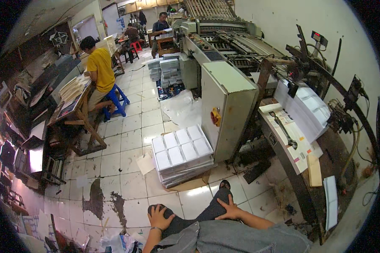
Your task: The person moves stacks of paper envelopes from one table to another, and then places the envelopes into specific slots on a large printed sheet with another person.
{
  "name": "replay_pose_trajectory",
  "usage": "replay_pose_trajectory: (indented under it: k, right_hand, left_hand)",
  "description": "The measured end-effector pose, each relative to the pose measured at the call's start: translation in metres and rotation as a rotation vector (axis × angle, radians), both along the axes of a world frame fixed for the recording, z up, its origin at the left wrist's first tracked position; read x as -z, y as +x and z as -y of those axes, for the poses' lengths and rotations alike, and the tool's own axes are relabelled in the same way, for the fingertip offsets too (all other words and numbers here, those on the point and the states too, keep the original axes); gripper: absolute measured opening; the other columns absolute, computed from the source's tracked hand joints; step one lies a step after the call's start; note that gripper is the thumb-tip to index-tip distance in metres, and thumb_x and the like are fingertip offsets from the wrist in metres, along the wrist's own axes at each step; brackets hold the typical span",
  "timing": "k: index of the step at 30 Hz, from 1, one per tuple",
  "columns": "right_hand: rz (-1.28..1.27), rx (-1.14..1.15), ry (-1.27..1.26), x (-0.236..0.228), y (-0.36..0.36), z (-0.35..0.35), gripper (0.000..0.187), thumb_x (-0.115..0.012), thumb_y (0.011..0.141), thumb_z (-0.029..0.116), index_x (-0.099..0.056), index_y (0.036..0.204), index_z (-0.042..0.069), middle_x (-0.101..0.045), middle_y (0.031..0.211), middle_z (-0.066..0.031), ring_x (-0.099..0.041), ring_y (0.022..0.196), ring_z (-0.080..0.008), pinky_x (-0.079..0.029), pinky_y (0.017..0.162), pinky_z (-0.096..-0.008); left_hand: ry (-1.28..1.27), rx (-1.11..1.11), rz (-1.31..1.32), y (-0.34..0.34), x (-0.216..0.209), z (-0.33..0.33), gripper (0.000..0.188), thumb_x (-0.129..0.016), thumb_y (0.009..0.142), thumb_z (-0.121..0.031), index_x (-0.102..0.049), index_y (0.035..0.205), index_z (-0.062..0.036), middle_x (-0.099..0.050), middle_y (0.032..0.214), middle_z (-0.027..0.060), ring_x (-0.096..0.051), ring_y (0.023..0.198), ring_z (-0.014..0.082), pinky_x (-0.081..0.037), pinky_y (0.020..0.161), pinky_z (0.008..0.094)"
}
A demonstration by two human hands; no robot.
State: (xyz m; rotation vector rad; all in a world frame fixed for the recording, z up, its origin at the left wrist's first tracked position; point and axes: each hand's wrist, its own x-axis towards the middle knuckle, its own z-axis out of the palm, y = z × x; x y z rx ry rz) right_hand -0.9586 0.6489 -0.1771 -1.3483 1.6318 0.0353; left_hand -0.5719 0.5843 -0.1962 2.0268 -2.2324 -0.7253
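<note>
My left hand (159,217) rests on my left knee, fingers spread over the dark trouser cloth, with a band round the wrist. My right hand (229,209) lies on my right thigh near the knee, its fingers apart. Neither hand holds anything. In front of my knees a stack of printed sheets (183,148), each marked with rows of white panels, sits on brown cardboard (194,181) on the floor. Beyond it to the right stands a grey-green metal cabinet (223,109) with a red and yellow rotary switch (215,117).
At right, a curved machine table (291,168) bears a wrench (286,134), papers and a sheet stack (310,111). A large machine (223,42) runs behind the cabinet. A person in a yellow shirt (100,67) sits on a blue stool (119,101) by a wooden table (78,116).
</note>
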Motion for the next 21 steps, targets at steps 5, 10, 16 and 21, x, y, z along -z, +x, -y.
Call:
replay_pose_trajectory:
  k: [5,10,16,21]
  right_hand:
    - [0.014,0.008,-0.004,-0.002,-0.001,0.000,0.124,-0.077,0.055,0.077,-0.011,0.154,0.044,0.023,0.155,-0.0299,-0.014,0.138,-0.0627,-0.026,0.112,-0.0602]
    - [-0.006,-0.035,-0.051,0.015,-0.005,-0.001,0.127,-0.073,0.053,0.082,-0.010,0.155,0.039,0.023,0.152,-0.0347,-0.015,0.138,-0.0622,-0.026,0.113,-0.0594]
    - [0.071,-0.033,-0.024,0.017,-0.006,-0.002,0.123,-0.071,0.059,0.081,-0.009,0.156,0.038,0.027,0.150,-0.0356,-0.012,0.138,-0.0631,-0.024,0.113,-0.0581]
    - [0.028,-0.037,-0.014,0.010,-0.008,0.000,0.123,-0.071,0.058,0.080,-0.009,0.156,0.038,0.026,0.147,-0.0406,-0.023,0.133,-0.0658,-0.029,0.112,-0.0551]
  left_hand:
    - [0.003,-0.011,-0.001,-0.003,-0.005,-0.001,0.074,-0.061,0.076,-0.070,-0.062,0.130,-0.0198,-0.033,0.156,0.0081,-0.018,0.146,0.0359,-0.011,0.113,0.0641]
    - [0.006,-0.007,0.007,-0.001,0.006,-0.001,0.075,-0.061,0.076,-0.071,-0.061,0.132,-0.0205,-0.032,0.156,0.0087,-0.018,0.146,0.0359,-0.012,0.113,0.0647]
    - [0.059,-0.024,0.006,0.003,-0.001,-0.004,0.078,-0.057,0.077,-0.074,-0.059,0.135,-0.0222,-0.032,0.156,0.0091,-0.014,0.147,0.0357,-0.009,0.114,0.0632]
    - [0.067,-0.016,0.006,-0.003,0.001,0.000,0.077,-0.058,0.077,-0.074,-0.058,0.135,-0.0231,-0.030,0.157,0.0086,-0.013,0.148,0.0353,-0.007,0.115,0.0622]
